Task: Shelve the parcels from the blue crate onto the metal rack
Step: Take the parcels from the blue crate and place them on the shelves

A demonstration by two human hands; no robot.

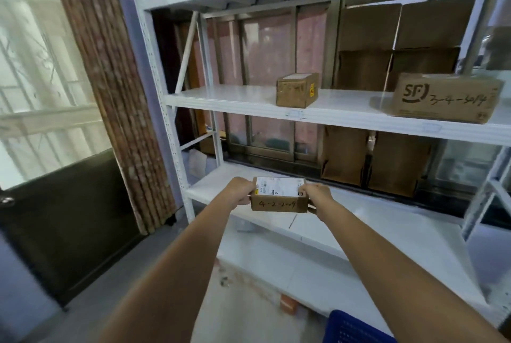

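Gripping small parcel (279,195) endwise, left hand (240,191) and right hand (318,196) fingers curled round.

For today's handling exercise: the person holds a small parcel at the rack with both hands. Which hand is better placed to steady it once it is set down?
Probably the left hand: it grips the parcel at its end, as the right hand does, so there is little to choose.

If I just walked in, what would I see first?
First, two hands, left and right, holding a small box by its ends in front of the white rack's lower shelf. Next, two boxes on the shelf above: a little one in the middle and a bigger SF box on the right.
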